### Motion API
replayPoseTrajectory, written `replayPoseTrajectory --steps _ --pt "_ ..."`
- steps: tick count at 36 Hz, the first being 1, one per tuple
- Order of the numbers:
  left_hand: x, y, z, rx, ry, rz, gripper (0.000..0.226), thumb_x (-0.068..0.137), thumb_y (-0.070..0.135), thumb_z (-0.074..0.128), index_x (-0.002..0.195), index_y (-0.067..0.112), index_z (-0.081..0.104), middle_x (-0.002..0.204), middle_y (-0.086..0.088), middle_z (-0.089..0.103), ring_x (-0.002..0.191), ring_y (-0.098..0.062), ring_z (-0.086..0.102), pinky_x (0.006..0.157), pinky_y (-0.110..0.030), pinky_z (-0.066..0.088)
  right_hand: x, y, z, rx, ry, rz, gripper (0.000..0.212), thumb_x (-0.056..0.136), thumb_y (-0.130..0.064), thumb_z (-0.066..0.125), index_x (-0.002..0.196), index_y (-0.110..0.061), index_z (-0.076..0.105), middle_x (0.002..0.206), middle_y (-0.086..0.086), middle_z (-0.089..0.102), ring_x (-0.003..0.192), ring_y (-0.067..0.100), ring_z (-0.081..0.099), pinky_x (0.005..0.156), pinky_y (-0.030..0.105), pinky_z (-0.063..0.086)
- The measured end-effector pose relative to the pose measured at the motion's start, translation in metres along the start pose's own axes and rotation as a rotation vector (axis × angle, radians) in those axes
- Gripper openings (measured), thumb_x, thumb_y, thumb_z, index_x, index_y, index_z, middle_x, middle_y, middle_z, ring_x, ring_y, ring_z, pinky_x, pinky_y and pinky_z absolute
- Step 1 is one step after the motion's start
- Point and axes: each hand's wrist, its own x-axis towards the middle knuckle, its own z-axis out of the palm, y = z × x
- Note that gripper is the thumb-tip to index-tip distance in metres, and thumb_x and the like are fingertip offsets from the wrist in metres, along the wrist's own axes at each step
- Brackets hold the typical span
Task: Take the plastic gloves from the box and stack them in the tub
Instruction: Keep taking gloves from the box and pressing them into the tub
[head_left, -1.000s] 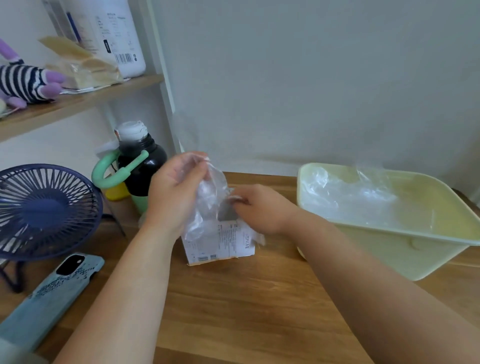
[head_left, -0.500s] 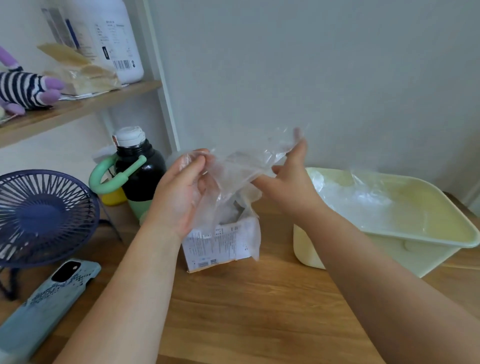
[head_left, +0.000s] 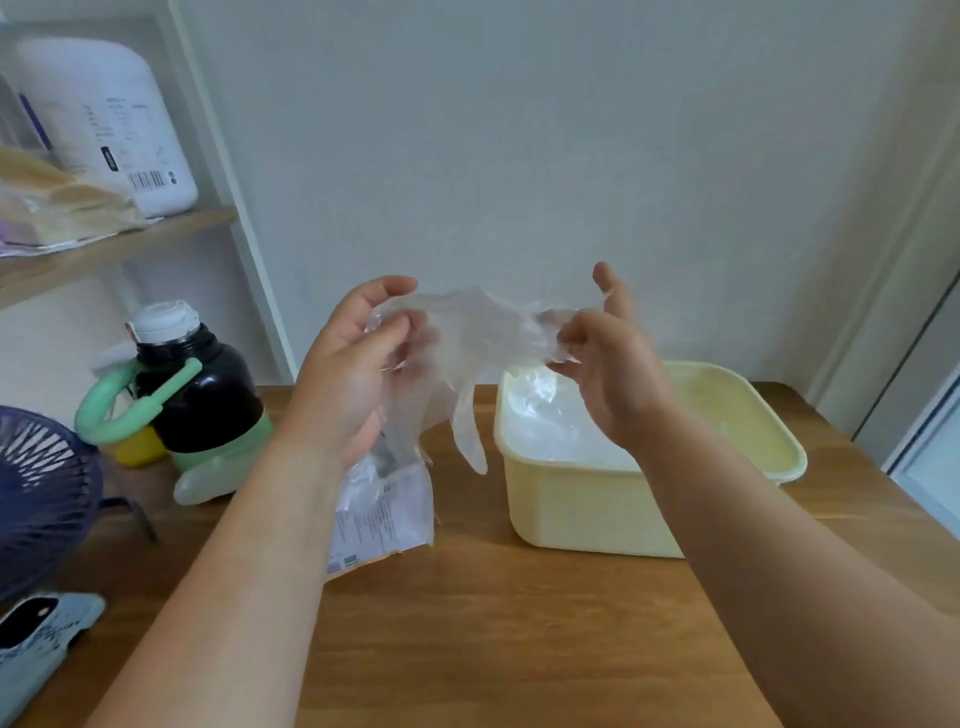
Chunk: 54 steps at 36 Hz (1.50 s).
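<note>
Glove (head_left: 467, 332) first: it hangs stretched between my two hands, up in the air above the table (head_left: 493, 634), its long axis running across me from left to right and roughly level. My left hand (head_left: 348, 374) pinches one end between thumb and fingertips. My right hand (head_left: 613, 374) pinches the other end between thumb and curled fingers, with the forefinger sticking up free of the plastic. So both grips are closed on the same thin sheet, and neither is empty. From the middle of the span the glove's fingers droop downward. One of them dangles just beside the near left corner of the tub (head_left: 587, 514) without, as far as I can tell, touching it.

What the next move turns on is where the tub lies from this hold: down and to my right. My right hand is over its left end, above the clear gloves (head_left: 550, 421) heaped inside. My left hand is off to the side, over the box (head_left: 384, 514), which stands on the table near the tub's left side.

I judge the right hand to be the nearer one and the one to lead. The whole span has to travel rightward and down, the left end following, so the glove comes to lie flat along the tub rather than bunched at its edge. Which end is the cuff I cannot tell; the plastic is too clear and crumpled.
</note>
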Motion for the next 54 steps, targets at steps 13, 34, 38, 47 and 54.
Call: replayPoseTrajectory --steps 13,34,38,47,54 --pt "0.010 -0.013 0.056 -0.190 -0.004 -0.022 0.032 0.087 -0.009 0.043 0.076 0.013 0.063 0.074 -0.002 0.065 0.068 -0.015 0.065 0.061 -0.025 0.053 -0.008 -0.021 -0.054 0.101 0.131 0.304 0.058 0.086 -0.057 0.055 0.135 -0.030 0.040 0.134 0.011 0.042 0.128 0.039 0.037 0.094 0.055 0.046" --pt "0.005 -0.016 0.081 0.048 -0.103 -0.028 0.042 0.089 -0.008 0.053 0.121 0.019 0.060 0.127 0.006 0.056 0.084 -0.005 0.070 0.052 -0.014 0.047 -0.008 -0.023 -0.091 0.236 0.282 0.336 0.074 0.081 -0.029 0.072 0.142 -0.020 0.031 0.123 0.011 0.045 0.119 0.034 0.047 0.081 0.046 0.055" --pt "0.002 -0.012 0.084 0.037 -0.172 0.017 0.047 0.089 -0.008 0.054 0.126 0.021 0.058 0.125 0.015 0.057 0.086 -0.006 0.069 0.053 -0.013 0.045 -0.017 -0.022 -0.083 0.295 0.084 0.550 0.056 0.058 -0.029 0.079 0.101 -0.009 0.050 0.111 0.019 0.051 0.099 0.034 0.060 0.065 0.041 0.060" --pt "0.010 -0.026 0.072 0.309 -0.100 -0.007 0.051 0.089 -0.005 0.060 0.127 0.029 0.059 0.135 0.013 0.052 0.100 -0.009 0.066 0.053 -0.014 0.047 -0.011 -0.027 -0.087 0.334 0.245 0.113 0.030 0.087 0.006 0.058 0.108 -0.014 0.050 0.074 0.006 0.058 0.047 0.012 0.051 0.055 0.025 0.053" --pt "0.010 -0.026 0.072 0.382 -0.183 -0.020 0.054 0.086 -0.004 0.062 0.124 0.034 0.058 0.137 0.012 0.049 0.098 -0.006 0.066 0.052 -0.013 0.046 -0.011 -0.021 -0.092 0.097 0.207 0.217 0.043 0.086 -0.004 0.064 0.121 -0.023 0.048 0.094 0.011 0.059 0.064 0.020 0.054 0.063 0.032 0.056"
